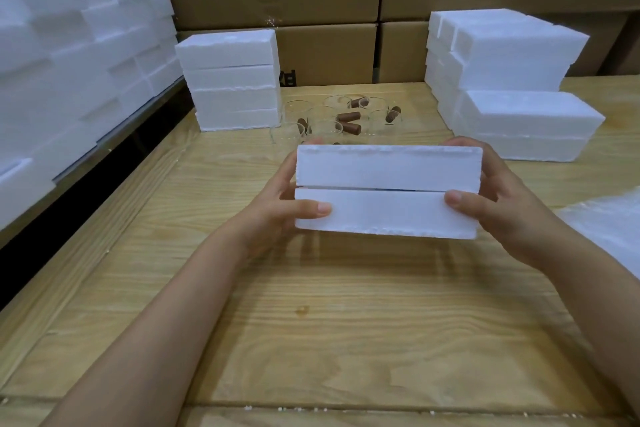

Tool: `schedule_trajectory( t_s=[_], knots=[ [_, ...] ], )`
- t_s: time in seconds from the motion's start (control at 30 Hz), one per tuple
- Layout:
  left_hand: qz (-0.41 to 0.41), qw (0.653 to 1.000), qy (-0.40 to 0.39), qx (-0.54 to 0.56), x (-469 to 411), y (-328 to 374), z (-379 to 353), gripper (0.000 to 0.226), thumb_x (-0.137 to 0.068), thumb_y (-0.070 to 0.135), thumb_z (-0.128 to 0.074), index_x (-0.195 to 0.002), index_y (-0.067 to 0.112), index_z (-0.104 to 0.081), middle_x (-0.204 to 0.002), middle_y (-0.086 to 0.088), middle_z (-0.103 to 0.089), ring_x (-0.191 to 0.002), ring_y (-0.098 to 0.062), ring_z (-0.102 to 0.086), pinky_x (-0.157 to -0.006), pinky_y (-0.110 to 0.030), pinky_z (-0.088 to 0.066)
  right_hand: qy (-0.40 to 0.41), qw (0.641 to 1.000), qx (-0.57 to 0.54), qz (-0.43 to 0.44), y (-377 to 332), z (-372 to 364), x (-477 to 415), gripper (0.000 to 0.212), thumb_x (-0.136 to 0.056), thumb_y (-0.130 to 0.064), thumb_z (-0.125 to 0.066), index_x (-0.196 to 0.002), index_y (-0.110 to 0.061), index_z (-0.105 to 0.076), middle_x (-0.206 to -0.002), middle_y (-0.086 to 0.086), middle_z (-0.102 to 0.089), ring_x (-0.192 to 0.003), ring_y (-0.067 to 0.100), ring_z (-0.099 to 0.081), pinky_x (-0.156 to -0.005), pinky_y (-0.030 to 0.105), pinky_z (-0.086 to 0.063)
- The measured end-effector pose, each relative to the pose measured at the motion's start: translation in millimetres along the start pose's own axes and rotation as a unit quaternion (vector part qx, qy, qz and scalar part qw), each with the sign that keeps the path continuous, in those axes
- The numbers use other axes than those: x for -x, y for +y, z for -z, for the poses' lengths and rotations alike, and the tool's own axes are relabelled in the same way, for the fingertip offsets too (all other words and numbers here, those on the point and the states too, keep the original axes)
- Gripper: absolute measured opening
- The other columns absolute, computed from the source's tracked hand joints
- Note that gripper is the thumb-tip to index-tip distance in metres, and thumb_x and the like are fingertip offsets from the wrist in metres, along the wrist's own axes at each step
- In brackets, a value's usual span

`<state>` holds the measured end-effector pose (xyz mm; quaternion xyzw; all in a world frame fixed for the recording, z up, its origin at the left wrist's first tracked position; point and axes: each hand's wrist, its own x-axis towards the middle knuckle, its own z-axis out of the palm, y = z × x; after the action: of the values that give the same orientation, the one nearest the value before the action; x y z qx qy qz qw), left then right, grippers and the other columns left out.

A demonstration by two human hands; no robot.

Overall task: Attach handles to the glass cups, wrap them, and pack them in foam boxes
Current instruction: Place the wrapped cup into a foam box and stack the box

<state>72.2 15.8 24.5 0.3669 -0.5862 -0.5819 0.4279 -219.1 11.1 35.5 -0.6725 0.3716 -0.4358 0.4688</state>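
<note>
I have the foam box (388,191) lifted off the desk (311,322) in the middle of the frame. My left hand (273,215) grips its left end and my right hand (502,208) its right end. Each thumb lies on the near face of the lower half, and the fingers curl round behind. The two halves meet along a seam across the front. Toward the right of that seam a thin dark gap shows, so I judge the box is not fully seated. I cannot tell whether anything is inside.

To do this well, I would squeeze evenly from both ends and keep the halves square, so the edges line up before they go home. Foam crumbles, and the rims already look ragged, so the pressure should be flat and gentle, without digging the thumb tips in. If the gap resists, I would ease off and check inside instead of forcing it.

The glass cups (332,121) wait above the box at centre frame, with brown handles (348,116) lying among them. One stack of foam boxes (232,80) stands just left of the cups and another stack (512,87) to their right. White wrap (609,229) lies at the right edge.
</note>
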Motion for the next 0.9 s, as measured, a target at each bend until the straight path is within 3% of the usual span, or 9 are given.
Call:
schedule_trajectory(
  t_s=[0.13,0.2,0.33,0.43,0.53,0.67,0.77,0.83,0.9],
  knots=[
    [0.001,0.998,0.052,0.038,6,7,0,0.079,-0.053,0.056,-0.081,-0.124,0.056,-0.047,-0.13,0.015,-0.058,-0.111,-0.014,-0.064,-0.076,-0.029,-0.056,0.025,0.996,0.062,0.061,-11,-25,1,0.053,-0.056,-0.046,-0.071,-0.104,-0.057,-0.05,-0.115,-0.017,-0.052,-0.092,0.016,-0.056,-0.078,0.038,-0.05],
    [-0.017,0.989,0.148,0.021,10,16,7,0.057,-0.061,0.076,-0.06,-0.114,0.055,-0.059,-0.12,0.018,-0.065,-0.107,-0.014,-0.065,-0.072,-0.028,-0.057,0.043,0.99,0.095,0.092,-12,-49,-2,0.055,-0.056,-0.047,-0.07,-0.103,-0.063,-0.046,-0.125,-0.008,-0.046,-0.098,0.022,-0.054,-0.084,0.038,-0.047],
    [-0.071,0.957,0.28,-0.007,25,21,48,0.06,-0.061,0.068,-0.048,-0.113,0.044,-0.066,-0.112,0.014,-0.07,-0.095,-0.006,-0.067,-0.07,-0.024,-0.054,0.047,0.985,0.123,0.112,-8,-112,-19,0.059,-0.056,-0.053,-0.069,-0.107,-0.066,-0.042,-0.135,-0.01,-0.03,-0.116,0.005,-0.041,-0.088,0.006,-0.036],
    [-0.114,0.937,0.33,-0.003,46,14,85,0.049,-0.075,0.051,-0.042,-0.112,0.035,-0.069,-0.111,0.013,-0.071,-0.099,-0.006,-0.066,-0.079,-0.023,-0.052,0.011,0.981,0.133,0.138,2,-157,-39,0.061,-0.061,-0.045,-0.074,-0.111,-0.061,-0.042,-0.138,-0.02,-0.022,-0.128,-0.014,-0.015,-0.096,0.002,-0.029],
    [-0.091,0.902,0.42,-0.031,62,0,118,0.051,-0.071,0.053,-0.041,-0.11,0.039,-0.071,-0.12,0.008,-0.068,-0.119,-0.021,-0.057,-0.106,-0.039,-0.04,-0.041,0.983,0.119,0.134,13,-185,-60,0.064,-0.069,-0.035,-0.079,-0.114,-0.061,-0.042,-0.139,-0.016,-0.02,-0.132,-0.013,-0.007,-0.096,0.0,-0.024],
    [-0.069,0.884,0.457,-0.063,63,-10,143,0.056,-0.068,0.058,-0.041,-0.114,0.042,-0.068,-0.128,0.007,-0.063,-0.123,-0.021,-0.053,-0.113,-0.049,-0.031,-0.08,0.984,0.107,0.119,26,-197,-84,0.063,-0.075,-0.032,-0.076,-0.117,-0.061,-0.039,-0.149,-0.01,-0.014,-0.134,-0.017,-0.002,-0.105,0.013,-0.026],
    [-0.063,0.89,0.446,-0.072,58,-12,153,0.05,-0.069,0.057,-0.043,-0.112,0.049,-0.067,-0.124,0.012,-0.064,-0.12,-0.018,-0.054,-0.105,-0.046,-0.04,-0.1,0.984,0.123,0.086,30,-199,-96,0.065,-0.081,-0.032,-0.072,-0.122,-0.064,-0.033,-0.158,-0.005,-0.004,-0.144,-0.002,0.004,-0.115,0.031,-0.022],
    [-0.051,0.895,0.438,-0.065,55,-13,161,0.049,-0.068,0.057,-0.044,-0.111,0.052,-0.066,-0.123,0.015,-0.064,-0.119,-0.018,-0.055,-0.095,-0.042,-0.046,-0.089,0.982,0.145,0.076,32,-203,-103,0.067,-0.083,-0.031,-0.07,-0.129,-0.061,-0.031,-0.156,-0.003,-0.004,-0.144,0.011,-0.012,-0.114,0.032,-0.023],
    [-0.038,0.892,0.447,-0.059,51,-11,168,0.048,-0.067,0.055,-0.045,-0.111,0.053,-0.064,-0.127,0.014,-0.061,-0.12,-0.017,-0.054,-0.099,-0.045,-0.044,-0.05,0.982,0.164,0.073,31,-211,-111,0.07,-0.084,-0.026,-0.069,-0.136,-0.052,-0.032,-0.14,0.0,-0.013,-0.12,0.021,-0.037,-0.11,0.036,-0.034]
  ],
)
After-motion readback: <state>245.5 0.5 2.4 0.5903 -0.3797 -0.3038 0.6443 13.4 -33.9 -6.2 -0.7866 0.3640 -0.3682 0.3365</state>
